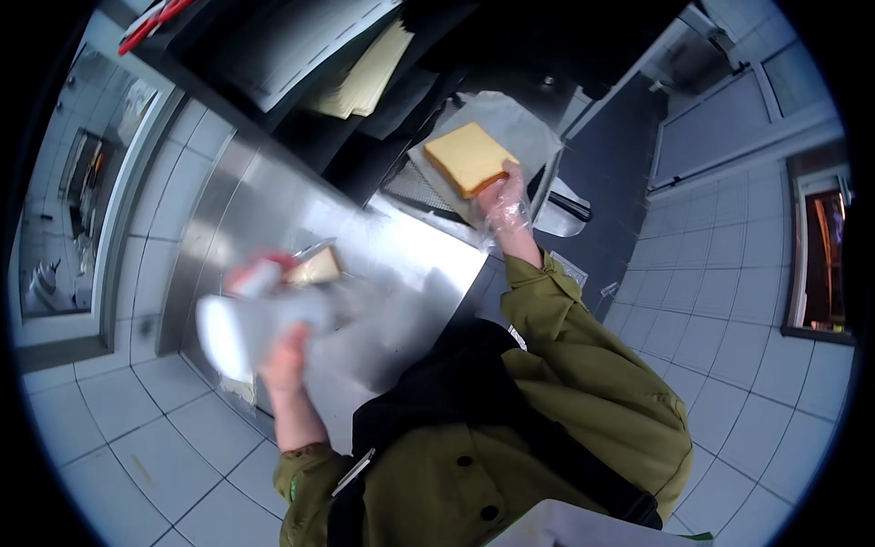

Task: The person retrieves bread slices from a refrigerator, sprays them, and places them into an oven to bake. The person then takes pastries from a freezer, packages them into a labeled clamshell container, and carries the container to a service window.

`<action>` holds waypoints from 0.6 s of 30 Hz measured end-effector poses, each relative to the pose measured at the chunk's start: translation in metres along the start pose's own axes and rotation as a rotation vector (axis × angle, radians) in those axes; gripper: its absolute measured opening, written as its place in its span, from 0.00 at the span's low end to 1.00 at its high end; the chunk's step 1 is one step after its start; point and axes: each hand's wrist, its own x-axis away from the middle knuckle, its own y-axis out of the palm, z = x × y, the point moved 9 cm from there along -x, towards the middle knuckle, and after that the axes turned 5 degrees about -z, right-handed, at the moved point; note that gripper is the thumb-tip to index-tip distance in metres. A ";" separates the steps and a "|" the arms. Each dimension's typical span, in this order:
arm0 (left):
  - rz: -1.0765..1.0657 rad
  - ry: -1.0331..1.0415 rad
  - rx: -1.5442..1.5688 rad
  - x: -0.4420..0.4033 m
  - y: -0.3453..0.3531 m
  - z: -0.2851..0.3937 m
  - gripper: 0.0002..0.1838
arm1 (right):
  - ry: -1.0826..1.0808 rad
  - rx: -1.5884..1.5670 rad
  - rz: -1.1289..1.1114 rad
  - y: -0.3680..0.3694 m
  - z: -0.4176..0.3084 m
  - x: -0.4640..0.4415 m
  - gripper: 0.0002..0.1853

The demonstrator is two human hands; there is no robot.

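My right hand (506, 202), in a clear plastic glove, grips the near corner of a thick square of sliced bread (469, 155). The bread is over a sheet of baking paper (519, 118) on a dark mesh tray (416, 193). At lower left, my left hand (288, 357) has its fingers around a white object (228, 339), too smeared by motion to name. Just beyond it, another piece of bread (316, 266) lies on the steel counter (374, 264), beside a blurred red and white item (259, 273).
A dark shelf unit holds a stack of yellowish sheets (365, 73) and white paper (314, 50) above the counter. Red-handled scissors (150, 25) are at the upper left. A white-and-black item (565, 210) lies right of the tray. Tiled walls (720, 264) flank the workspace.
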 end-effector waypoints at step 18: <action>0.775 -0.035 -0.766 -0.023 -0.220 -0.185 0.25 | -0.068 1.691 -0.816 0.093 0.102 0.148 0.14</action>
